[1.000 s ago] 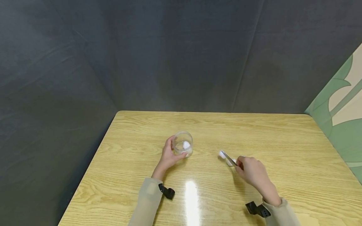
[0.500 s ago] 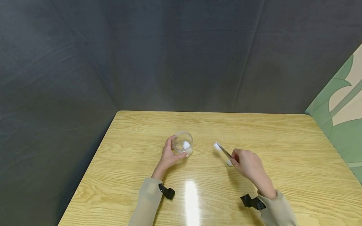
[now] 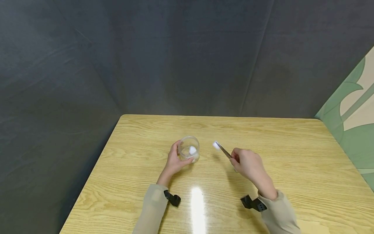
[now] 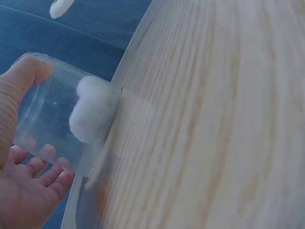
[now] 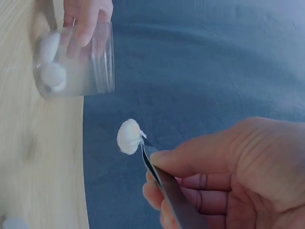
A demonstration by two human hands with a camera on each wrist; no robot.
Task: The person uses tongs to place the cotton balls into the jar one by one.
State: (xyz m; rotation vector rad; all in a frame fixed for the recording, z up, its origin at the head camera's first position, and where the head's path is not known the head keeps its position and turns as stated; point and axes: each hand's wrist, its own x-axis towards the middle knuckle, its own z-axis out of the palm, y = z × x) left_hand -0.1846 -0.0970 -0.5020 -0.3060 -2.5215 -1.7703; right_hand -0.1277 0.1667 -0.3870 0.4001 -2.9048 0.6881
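A clear plastic jar (image 3: 188, 143) stands upright on the table, and my left hand (image 3: 174, 161) grips it from the side with thumb and fingers round its wall. White cotton balls (image 4: 90, 109) lie at the jar's bottom. My right hand (image 3: 249, 164) pinches metal tweezers (image 3: 224, 150) between thumb and fingers. In the tweezers' tips hangs another cotton ball (image 5: 129, 136), raised above the table and to the right of the jar.
One more cotton ball (image 5: 15, 223) lies on the table, mostly hidden behind my right hand in the head view. The wooden table (image 3: 140, 130) ends at a dark curtain (image 3: 187, 58) at the back and left. A green patterned panel (image 3: 353, 104) is at the right.
My right hand has moved left and away from me, carrying the cotton ball in the tweezers up from beside the other one toward the jar. The left hand and jar have stayed put.
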